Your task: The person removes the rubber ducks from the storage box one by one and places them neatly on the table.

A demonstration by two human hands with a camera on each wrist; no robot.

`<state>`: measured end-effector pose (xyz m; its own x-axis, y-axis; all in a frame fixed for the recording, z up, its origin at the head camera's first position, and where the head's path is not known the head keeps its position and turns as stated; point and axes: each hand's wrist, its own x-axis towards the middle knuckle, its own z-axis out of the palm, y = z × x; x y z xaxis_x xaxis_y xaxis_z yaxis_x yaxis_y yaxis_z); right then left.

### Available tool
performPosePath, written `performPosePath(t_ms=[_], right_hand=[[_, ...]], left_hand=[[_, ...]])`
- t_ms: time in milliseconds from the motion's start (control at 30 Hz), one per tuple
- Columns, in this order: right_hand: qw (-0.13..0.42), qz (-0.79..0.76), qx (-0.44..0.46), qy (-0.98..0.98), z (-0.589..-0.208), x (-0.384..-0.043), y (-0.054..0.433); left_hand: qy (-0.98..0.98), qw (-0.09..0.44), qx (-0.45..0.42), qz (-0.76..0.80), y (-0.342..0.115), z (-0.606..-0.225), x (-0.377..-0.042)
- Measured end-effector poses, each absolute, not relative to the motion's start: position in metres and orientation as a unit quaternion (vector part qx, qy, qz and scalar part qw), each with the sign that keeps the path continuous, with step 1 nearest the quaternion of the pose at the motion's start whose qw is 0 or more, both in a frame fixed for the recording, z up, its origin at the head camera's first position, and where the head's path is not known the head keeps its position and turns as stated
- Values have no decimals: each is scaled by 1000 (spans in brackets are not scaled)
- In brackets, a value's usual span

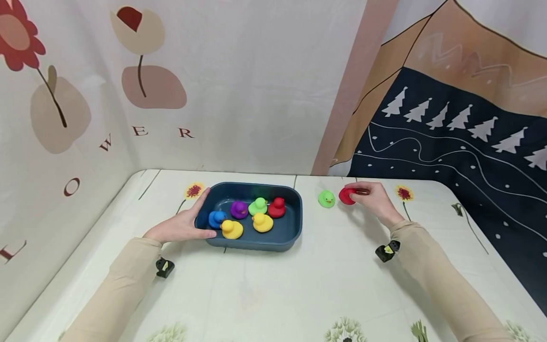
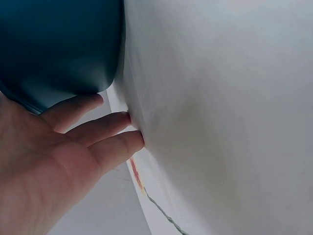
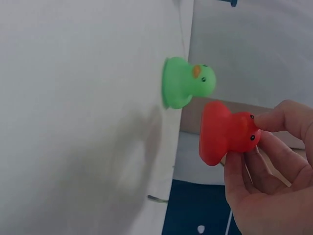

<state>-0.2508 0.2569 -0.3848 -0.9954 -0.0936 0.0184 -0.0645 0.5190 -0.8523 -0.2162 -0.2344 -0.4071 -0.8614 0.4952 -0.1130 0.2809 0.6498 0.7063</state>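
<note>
A dark blue tub (image 1: 252, 244) holds several rubber ducks: a blue duck (image 1: 217, 219), a purple duck (image 1: 239, 209), a green duck (image 1: 258, 206), a red duck (image 1: 276, 207) and two yellow ducks (image 1: 262, 222). My left hand (image 1: 183, 225) rests at the tub's left end, thumb along the front rim and fingers spread toward the back corner. In the left wrist view its fingers (image 2: 100, 129) are extended beside the tub wall. My right hand (image 1: 374, 199) pinches another red duck (image 3: 227, 132) by its head, above the table. A second green duck (image 1: 326, 199) sits just left of it.
A white flower-printed cloth (image 1: 273, 294) covers the table. Light printed fabric (image 1: 248, 95) hangs along the back and left, with a darker mountain-and-tree print (image 1: 444, 142) at the right. Small black devices sit on the left wrist (image 1: 165, 268) and right wrist (image 1: 387, 251).
</note>
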Motion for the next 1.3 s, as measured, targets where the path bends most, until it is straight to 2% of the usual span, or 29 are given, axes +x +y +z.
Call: performPosePath(t_ms=[533, 1300], right_hand=[[-3, -483, -51, 874, -407, -262, 262], [16, -488, -51, 871, -416, -262, 264]], left_hand=[[897, 150, 211, 359, -235, -412, -218], [898, 151, 209, 356, -235, -407, -216]])
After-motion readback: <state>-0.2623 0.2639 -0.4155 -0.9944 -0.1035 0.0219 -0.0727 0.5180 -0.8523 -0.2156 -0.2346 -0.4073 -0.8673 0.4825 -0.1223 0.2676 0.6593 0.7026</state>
